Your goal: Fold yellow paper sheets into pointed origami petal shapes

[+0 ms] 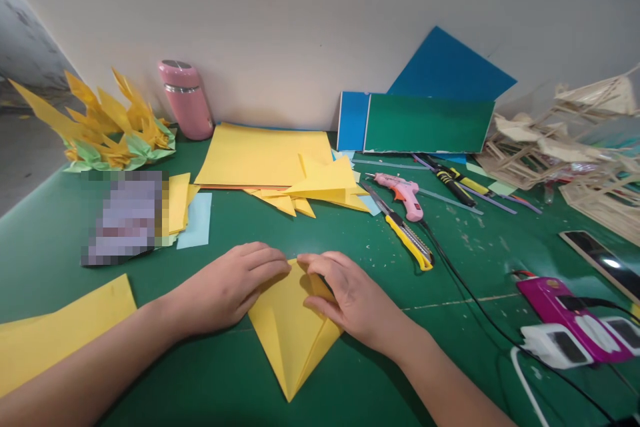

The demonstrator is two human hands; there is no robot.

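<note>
A yellow paper (287, 333) folded into a kite-like point lies on the green table (350, 387) in front of me, its tip toward me. My left hand (230, 287) rests palm down on the paper's upper left edge, fingers together and pressing flat. My right hand (345, 297) presses on the upper right flap, fingers bent over the fold. The fingertips of both hands nearly meet at the paper's top.
A stack of yellow sheets (260, 157) and folded yellow pieces (325, 187) lie behind. A yellow utility knife (405, 230), pink glue gun (403, 193), pink bottle (187, 100), blue and green card (425, 123), phones and chargers (565, 320), a wooden model (575, 147) stand around. Another yellow sheet (60, 330) lies at left.
</note>
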